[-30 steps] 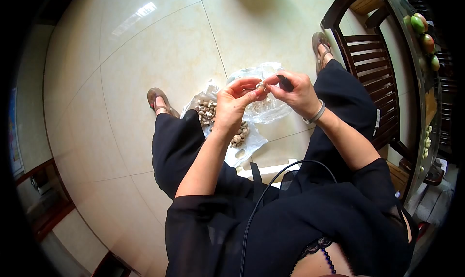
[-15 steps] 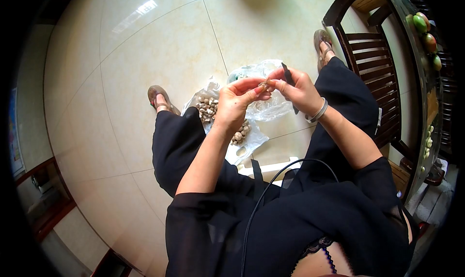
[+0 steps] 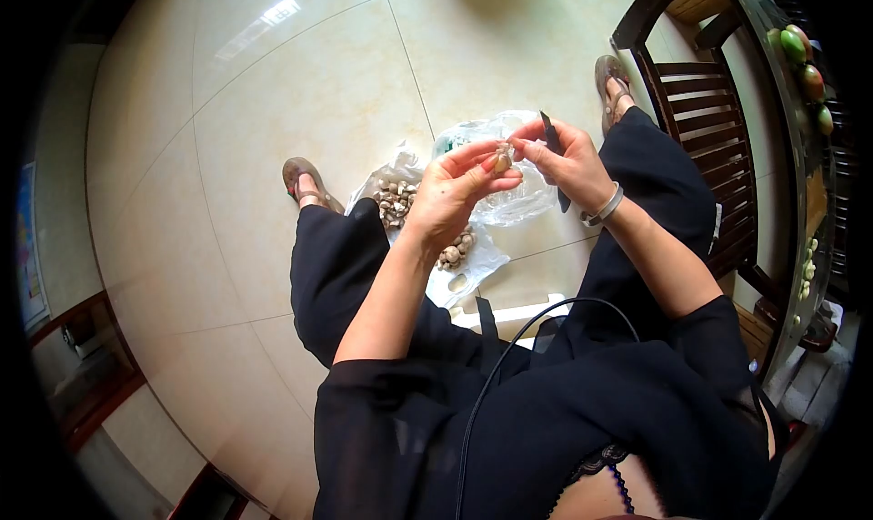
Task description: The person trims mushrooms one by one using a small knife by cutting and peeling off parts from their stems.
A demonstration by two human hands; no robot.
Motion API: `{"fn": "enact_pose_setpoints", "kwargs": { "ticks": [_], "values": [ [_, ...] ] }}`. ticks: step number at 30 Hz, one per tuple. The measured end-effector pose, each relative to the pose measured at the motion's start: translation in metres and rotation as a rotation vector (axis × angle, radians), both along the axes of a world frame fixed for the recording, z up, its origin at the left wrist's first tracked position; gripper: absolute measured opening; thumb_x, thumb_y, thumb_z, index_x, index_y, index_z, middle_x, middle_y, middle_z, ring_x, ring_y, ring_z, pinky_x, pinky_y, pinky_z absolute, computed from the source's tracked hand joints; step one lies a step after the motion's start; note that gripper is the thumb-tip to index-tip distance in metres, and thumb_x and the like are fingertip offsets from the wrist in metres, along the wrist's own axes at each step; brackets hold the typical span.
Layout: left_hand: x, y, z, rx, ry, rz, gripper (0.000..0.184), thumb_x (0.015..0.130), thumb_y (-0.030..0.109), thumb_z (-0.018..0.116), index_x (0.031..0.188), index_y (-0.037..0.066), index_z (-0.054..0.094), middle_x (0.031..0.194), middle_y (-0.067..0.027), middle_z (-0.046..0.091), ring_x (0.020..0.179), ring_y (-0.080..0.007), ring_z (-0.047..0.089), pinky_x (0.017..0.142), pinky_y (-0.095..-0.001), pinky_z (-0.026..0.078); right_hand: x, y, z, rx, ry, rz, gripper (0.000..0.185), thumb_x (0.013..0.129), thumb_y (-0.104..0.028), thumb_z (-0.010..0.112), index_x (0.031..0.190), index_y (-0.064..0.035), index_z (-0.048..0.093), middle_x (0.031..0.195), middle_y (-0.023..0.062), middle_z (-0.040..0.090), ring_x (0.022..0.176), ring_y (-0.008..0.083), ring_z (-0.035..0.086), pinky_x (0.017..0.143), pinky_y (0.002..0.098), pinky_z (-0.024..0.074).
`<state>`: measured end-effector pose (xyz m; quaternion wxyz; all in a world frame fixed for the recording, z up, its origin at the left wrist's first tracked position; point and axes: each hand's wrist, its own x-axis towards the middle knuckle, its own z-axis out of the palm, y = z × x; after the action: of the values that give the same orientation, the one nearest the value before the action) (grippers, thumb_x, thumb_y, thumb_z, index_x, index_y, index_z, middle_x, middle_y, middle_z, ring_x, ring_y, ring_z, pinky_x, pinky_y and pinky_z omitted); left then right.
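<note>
My left hand (image 3: 459,181) is closed, its thumb and fingers pinching a small tan mushroom (image 3: 502,162). Close beside it, my right hand (image 3: 571,163) has thumb and forefinger pressed together at the mushroom's upper end. A narrow dark knife (image 3: 551,134) is tucked in the right hand, its pointed tip sticking up past the fingers and its other end showing below the palm. Beneath the hands, brown-and-white mushrooms (image 3: 394,201) lie in a heap on a white plastic bag (image 3: 482,263). A second cluster of mushrooms (image 3: 453,252) is partly covered by my left wrist.
A clear plastic bag (image 3: 509,209) lies on the tiled floor (image 3: 273,156) behind my hands. To the right stand a dark wooden chair (image 3: 700,129) and a table with several mangoes (image 3: 812,83) and small pale pieces (image 3: 808,270). A black cable (image 3: 546,313) loops across my lap.
The fingers of my right hand have drawn slightly up and apart from the left, leaving more of the mushroom visible. The whole view has shifted a little.
</note>
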<state>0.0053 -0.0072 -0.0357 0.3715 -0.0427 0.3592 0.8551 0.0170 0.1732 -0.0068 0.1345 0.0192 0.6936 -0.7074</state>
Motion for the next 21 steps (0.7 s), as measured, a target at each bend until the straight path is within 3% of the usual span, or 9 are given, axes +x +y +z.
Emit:
{"fn": "enact_pose_setpoints", "kwargs": {
  "ticks": [8,11,13,16,21],
  "values": [
    [0.001,0.001,0.006,-0.079,0.043,0.034,0.024,0.079,0.009,0.058,0.099,-0.003,0.051,0.092,-0.0132,0.057,0.081,-0.0222,0.060,0.079,-0.0317,0.048,0.001,-0.001,-0.002,0.099,0.092,0.068,0.021,0.078,-0.016,0.061,0.088,0.0021,0.058,0.077,0.0018,0.056,0.066,0.0062,0.052,0.061,0.0188,0.0440],
    [0.001,0.001,0.006,-0.110,0.063,0.034,0.023,0.080,0.007,0.057,0.098,-0.004,0.050,0.091,-0.0125,0.057,0.080,-0.0214,0.061,0.078,-0.0306,0.049,0.002,-0.001,-0.003,0.105,0.074,0.079,0.021,0.078,-0.016,0.061,0.088,0.0021,0.058,0.075,0.0020,0.057,0.066,0.0064,0.052,0.060,0.0189,0.0437],
    [0.002,0.003,0.008,-0.119,0.091,0.038,0.022,0.080,0.006,0.057,0.098,-0.004,0.050,0.091,-0.0125,0.056,0.079,-0.0212,0.061,0.077,-0.0303,0.049,0.001,0.002,-0.011,0.253,0.190,0.093,0.019,0.078,-0.015,0.061,0.087,0.0021,0.059,0.072,0.0022,0.058,0.064,0.0066,0.052,0.058,0.0191,0.0431],
    [0.003,0.003,0.007,-0.132,0.124,0.036,0.023,0.080,0.005,0.055,0.100,-0.004,0.049,0.094,-0.0131,0.055,0.080,-0.0223,0.061,0.077,-0.0306,0.049,0.001,0.001,-0.017,0.166,0.244,0.067,0.018,0.079,-0.014,0.060,0.086,0.0026,0.059,0.070,0.0020,0.058,0.062,0.0070,0.052,0.055,0.0200,0.0423],
    [0.003,0.003,0.009,-0.178,0.163,0.033,0.024,0.081,0.004,0.054,0.103,-0.004,0.048,0.097,-0.0140,0.054,0.081,-0.0243,0.060,0.077,-0.0313,0.049,0.002,0.002,-0.003,0.065,0.005,0.072,0.017,0.080,-0.015,0.058,0.085,0.0016,0.059,0.064,-0.0006,0.054,0.055,0.0041,0.047,0.047,0.0179,0.0371]
  ]
}}
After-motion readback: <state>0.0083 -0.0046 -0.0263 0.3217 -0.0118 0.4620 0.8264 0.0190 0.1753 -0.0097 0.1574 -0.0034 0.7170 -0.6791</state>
